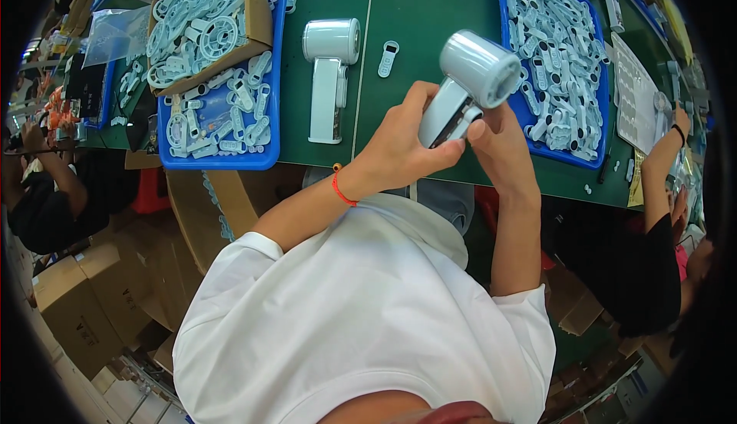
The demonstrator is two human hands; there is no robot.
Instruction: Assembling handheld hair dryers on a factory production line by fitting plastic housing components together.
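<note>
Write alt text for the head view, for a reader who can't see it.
Both hands hold a pale blue, cylinder-headed handheld device over a green table. A matching device and a small elongated part lie between two blue trays holding pale blue parts.

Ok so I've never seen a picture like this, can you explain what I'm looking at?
It's one view from a fisheye camera on a person's head, looking down, so straight edges bend. Their bare left hand and right hand together hold a round-headed device. On the green table lie a similar device and a small oval-ended part. A left blue tray and right blue tray hold many small pale parts. Other people show at both sides.
</note>
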